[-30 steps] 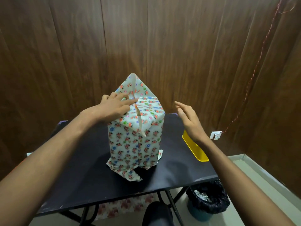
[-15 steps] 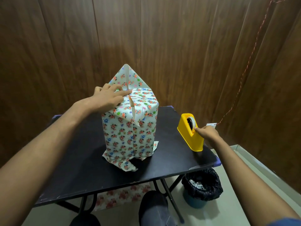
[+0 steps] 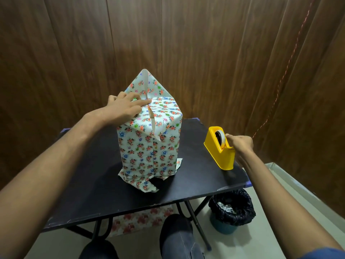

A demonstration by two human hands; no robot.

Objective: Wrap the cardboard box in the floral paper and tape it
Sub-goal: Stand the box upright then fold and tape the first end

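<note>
**Box upright, top end untaped**

Left hand (image 3: pixel 124 109) presses flat-fingered on the floral paper (image 3: pixel 149 146) covering the box at table (image 3: pixel 89 193) centre. Right hand (image 3: pixel 239 143) pinches at the yellow tape dispenser (image 3: pixel 221 152), far right.

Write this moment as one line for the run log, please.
left hand: presses flap on floral-paper-wrapped box | right hand: at tape roll in yellow plastic tape dispenser | black table | top unsealed
</note>
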